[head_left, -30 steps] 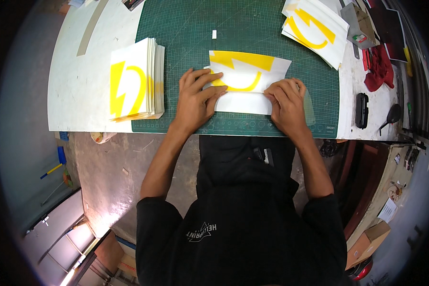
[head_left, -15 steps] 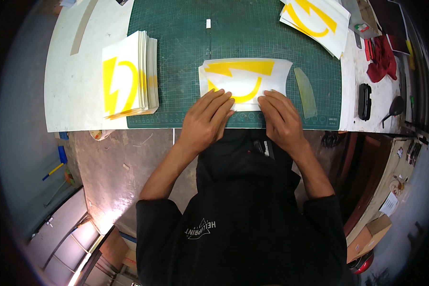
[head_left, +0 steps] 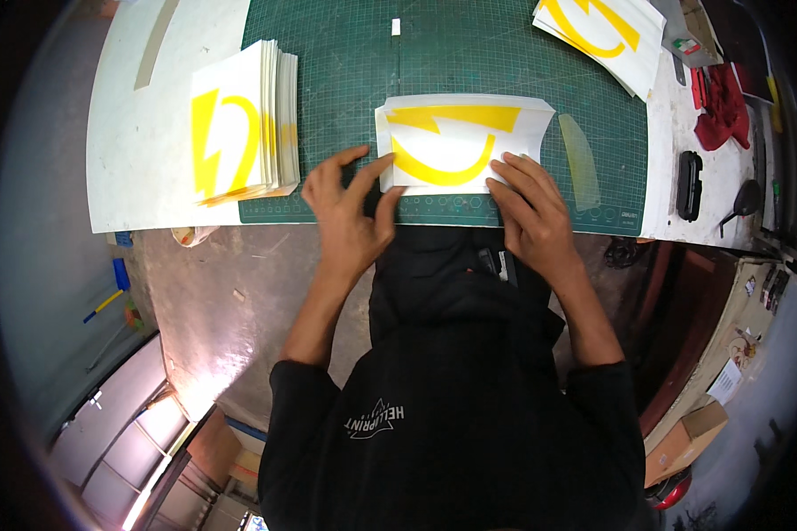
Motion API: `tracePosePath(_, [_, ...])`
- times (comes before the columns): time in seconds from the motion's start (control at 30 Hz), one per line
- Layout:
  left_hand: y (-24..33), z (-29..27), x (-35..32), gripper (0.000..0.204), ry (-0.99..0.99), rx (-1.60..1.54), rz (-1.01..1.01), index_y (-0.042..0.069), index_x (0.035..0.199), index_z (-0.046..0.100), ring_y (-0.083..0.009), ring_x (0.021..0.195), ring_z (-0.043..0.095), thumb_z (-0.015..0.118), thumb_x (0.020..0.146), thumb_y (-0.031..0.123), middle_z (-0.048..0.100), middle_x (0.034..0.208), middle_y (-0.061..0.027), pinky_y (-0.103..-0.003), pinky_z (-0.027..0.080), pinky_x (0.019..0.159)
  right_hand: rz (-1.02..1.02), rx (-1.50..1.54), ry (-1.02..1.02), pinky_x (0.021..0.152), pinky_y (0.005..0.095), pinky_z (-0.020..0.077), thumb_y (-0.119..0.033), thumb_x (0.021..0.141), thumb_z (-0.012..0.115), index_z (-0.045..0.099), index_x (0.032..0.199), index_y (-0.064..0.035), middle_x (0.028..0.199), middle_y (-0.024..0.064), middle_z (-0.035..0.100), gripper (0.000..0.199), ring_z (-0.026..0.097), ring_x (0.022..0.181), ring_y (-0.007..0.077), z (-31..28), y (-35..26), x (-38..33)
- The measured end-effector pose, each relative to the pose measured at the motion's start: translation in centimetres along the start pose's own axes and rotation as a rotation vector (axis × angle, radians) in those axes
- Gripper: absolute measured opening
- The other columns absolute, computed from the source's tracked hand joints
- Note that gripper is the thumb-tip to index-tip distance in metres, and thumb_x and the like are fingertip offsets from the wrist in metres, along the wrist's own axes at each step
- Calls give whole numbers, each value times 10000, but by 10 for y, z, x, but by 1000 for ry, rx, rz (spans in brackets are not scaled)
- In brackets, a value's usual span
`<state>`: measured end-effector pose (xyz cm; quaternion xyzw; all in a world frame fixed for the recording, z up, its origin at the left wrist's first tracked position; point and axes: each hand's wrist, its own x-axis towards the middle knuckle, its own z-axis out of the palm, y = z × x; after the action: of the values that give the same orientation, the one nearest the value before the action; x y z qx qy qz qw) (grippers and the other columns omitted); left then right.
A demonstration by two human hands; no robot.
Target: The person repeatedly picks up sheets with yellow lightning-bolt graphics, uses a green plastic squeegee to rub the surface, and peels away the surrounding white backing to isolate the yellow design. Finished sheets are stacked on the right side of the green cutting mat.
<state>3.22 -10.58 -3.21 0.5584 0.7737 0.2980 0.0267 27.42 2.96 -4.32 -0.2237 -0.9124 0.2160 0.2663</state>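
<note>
A white sheet with yellow shapes (head_left: pixel 456 142) lies on the green cutting mat (head_left: pixel 345 106) in front of me, its right end curling up a little. At its left edge is my left hand (head_left: pixel 350 212), fingers spread, with the index fingertip and thumb close to the sheet's border. Whether those two touch it I cannot tell. My right hand (head_left: pixel 537 212) rests with outstretched fingers on the lower right part of the sheet; its thumb is mostly hidden.
To the left stands a thick stack of similar yellow-and-white sheets (head_left: pixel 230 133). More printed sheets (head_left: pixel 611 44) lie at the far right. A pale translucent strip (head_left: pixel 579 164) is beside the sheet. Further right are a black case (head_left: pixel 690 186) and a red cloth (head_left: pixel 723 111).
My left hand has lifted off the sheet's lower edge and moved left, its fingers spreading. The right hand stays at the sheet's right part, its fingers a little more stretched.
</note>
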Motion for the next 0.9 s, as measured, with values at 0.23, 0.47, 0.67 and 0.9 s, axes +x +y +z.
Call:
tracePosePath(0.23, [12,-1,-12,466,5,-85,234,45,1356,681,-399,1459,495,793,908,104,558,1544,-175,-541,359,1223,-32,-49,-27,1190,550,463,81,783,750,746,1215,-34,1372,126,691,448,592,1378,334,-1,-4,2])
tracePosePath(0.47, [30,26,-27,515,-201,103,290,24,1460,607,-342,1532,435,705,987,203,521,1605,-153,-550,316,1259,-26,-92,-127,1234,554,407,-21,869,768,694,1333,-37,1493,113,623,470,519,1461,332,-4,-5,-9])
tracePosePath(0.67, [29,30,-29,500,-186,32,270,-8,1434,621,-368,1518,452,715,980,180,542,1585,-162,-536,354,1247,-19,-96,-131,1241,543,395,-118,922,776,683,1364,-43,1533,108,599,458,505,1476,326,-3,-3,-18])
tracePosePath(0.9, [26,31,-30,479,-179,8,271,-11,1404,646,-378,1502,472,730,971,176,559,1567,-167,-522,392,1228,-35,-112,-127,1230,529,410,-127,911,791,698,1338,-28,1527,105,606,448,508,1474,322,-1,-2,-20])
